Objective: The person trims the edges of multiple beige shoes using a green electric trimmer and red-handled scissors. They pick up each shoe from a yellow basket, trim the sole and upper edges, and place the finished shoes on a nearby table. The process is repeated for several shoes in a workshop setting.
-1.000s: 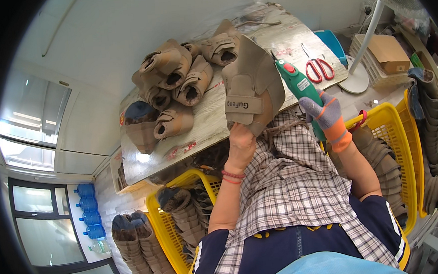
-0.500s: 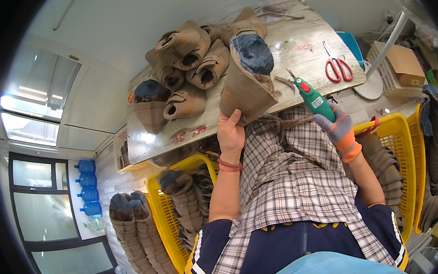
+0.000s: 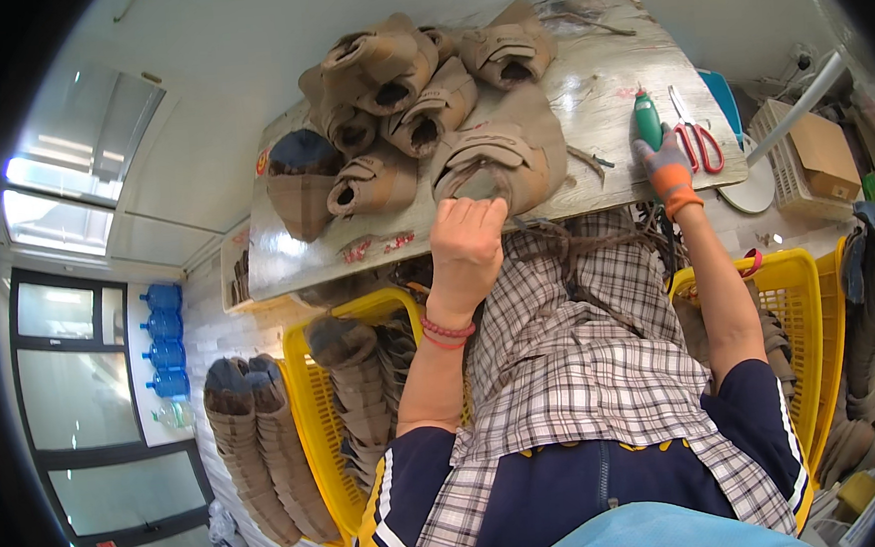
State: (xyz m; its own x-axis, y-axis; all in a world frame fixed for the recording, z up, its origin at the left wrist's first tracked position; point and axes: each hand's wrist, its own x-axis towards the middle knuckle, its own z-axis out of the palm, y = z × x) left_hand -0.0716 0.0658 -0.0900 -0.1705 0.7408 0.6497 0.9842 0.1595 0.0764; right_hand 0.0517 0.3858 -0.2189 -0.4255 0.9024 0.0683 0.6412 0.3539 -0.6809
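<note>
My bare left hand [image 3: 466, 240] grips the near edge of a brown fur-lined boot upper [image 3: 525, 153], which lies on the table with its strap side up. The fingers are curled over that edge, and part of the opening is behind them. At the right side of the table my right hand [image 3: 668, 166], in a grey and orange glove, is closed round the lower end of a green handheld electric tool [image 3: 647, 120]. The tool points away from me. Just right of that hand lie red-handled scissors [image 3: 700, 142].
Several more boot uppers [image 3: 375, 67] are heaped at the table's [image 3: 596, 73] back left. Yellow baskets [image 3: 311, 422] of stacked uppers stand on both sides of me. A cardboard box [image 3: 815, 145] and a fan pole [image 3: 798, 101] are at the right. Twigs or cords [image 3: 591, 154] lie near the boot upper.
My right hand has moved forward and brought the green tool down beside the scissors. My left hand has turned the boot upper over, its lining now out of sight, onto the table.
</note>
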